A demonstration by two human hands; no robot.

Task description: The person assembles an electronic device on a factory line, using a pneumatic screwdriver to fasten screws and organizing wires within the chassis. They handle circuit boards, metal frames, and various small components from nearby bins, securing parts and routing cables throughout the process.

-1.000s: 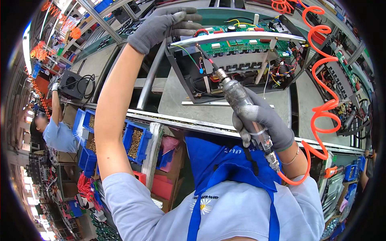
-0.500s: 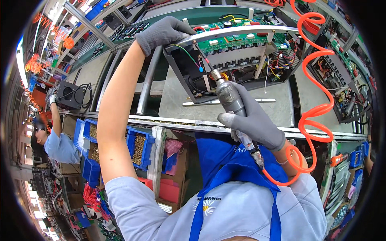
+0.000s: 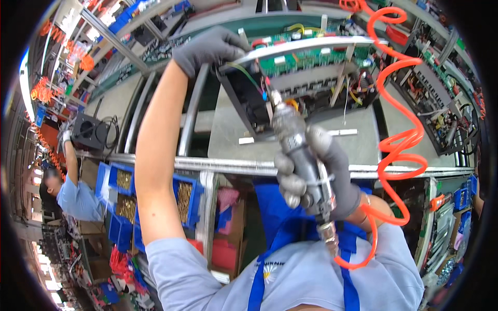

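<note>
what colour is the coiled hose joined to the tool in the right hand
Bright orange-red; the coiled hose shows best in the head view.

A roller line carries everything here, its steel rollers (image 3: 189,119) bare at ten o'clock. At one o'clock a grey board (image 3: 228,142) bears an open chassis (image 3: 311,80), a pale strip (image 3: 343,132) lying at its six-o'clock side. Toward three sits a second chassis (image 3: 436,103); at nine, a black box (image 3: 91,130).

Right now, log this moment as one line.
left grip: at left end of metal bar | right grip: around power driver, nose toward that end | orange hose: joined to driver's rear
</note>
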